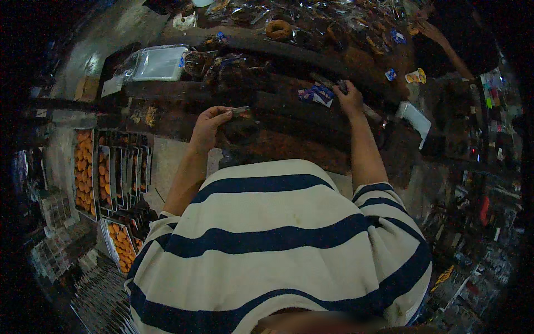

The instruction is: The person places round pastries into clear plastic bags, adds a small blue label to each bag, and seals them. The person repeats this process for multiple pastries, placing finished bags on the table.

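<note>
My left hand (213, 123) is closed, thumb against fingers, on the pale edge of what looks like a clear plastic bag (240, 110). Below that edge the bag hangs dark; its contents are too dim to make out. To the right, my right hand (350, 99) reaches over the dark table, its fingers bent close together around something small and dark that I cannot name. Just left of those fingers lie several small blue-and-white printed packets or labels (316, 94), apart from my left hand.
Clear-wrapped dark baked goods (225, 67) lie beside a clear plastic tub (158, 62). A brown ring-shaped bread (278, 30) sits farther back. Another person's arm (442, 44) reaches in at the far right, near a yellow-rimmed cup (415, 75). Trays of orange-brown pastries (84, 172) stand at left.
</note>
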Available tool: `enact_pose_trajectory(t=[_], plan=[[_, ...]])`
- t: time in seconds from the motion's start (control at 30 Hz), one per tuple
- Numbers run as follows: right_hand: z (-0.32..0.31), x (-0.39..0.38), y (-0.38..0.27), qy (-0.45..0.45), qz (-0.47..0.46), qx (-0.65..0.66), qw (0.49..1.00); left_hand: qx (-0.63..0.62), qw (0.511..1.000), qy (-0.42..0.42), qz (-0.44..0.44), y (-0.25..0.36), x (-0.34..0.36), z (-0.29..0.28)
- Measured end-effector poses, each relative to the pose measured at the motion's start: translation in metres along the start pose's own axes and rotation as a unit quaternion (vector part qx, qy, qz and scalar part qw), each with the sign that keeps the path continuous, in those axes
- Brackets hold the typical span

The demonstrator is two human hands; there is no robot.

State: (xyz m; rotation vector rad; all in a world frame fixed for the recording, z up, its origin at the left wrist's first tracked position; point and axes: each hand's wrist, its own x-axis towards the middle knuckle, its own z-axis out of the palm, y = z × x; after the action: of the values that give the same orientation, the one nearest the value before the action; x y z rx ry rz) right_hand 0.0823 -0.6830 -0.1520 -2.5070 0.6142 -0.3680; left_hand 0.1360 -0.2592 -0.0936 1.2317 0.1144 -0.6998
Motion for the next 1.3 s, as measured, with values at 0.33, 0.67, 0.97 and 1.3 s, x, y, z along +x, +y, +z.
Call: enact_pose_trajectory(t=[0.33, 0.67, 0.97, 1.3], plan=[[0.03, -0.001, -0.018, -0.107, -0.039, -0.176, 0.978, 0.053, 0.998, -0.022, -0.011, -0.009, 0.021, 0.013], [0.021, -0.019, -0.03, -0.113, -0.004, -0.013, 0.994, 0.096, 0.995, -0.012, -0.023, -0.019, 0.036, 0.019], [0.037, -0.021, -0.014, -0.035, -0.069, -0.066, 0.995, 0.058, 0.997, -0.045, -0.032, -0.023, 0.035, 0.04], [0.022, -0.034, -0.028, 0.082, -0.094, 0.111, 0.986, 0.016, 0.992, -0.088, -0.086, -0.011, 0.016, 0.067]])
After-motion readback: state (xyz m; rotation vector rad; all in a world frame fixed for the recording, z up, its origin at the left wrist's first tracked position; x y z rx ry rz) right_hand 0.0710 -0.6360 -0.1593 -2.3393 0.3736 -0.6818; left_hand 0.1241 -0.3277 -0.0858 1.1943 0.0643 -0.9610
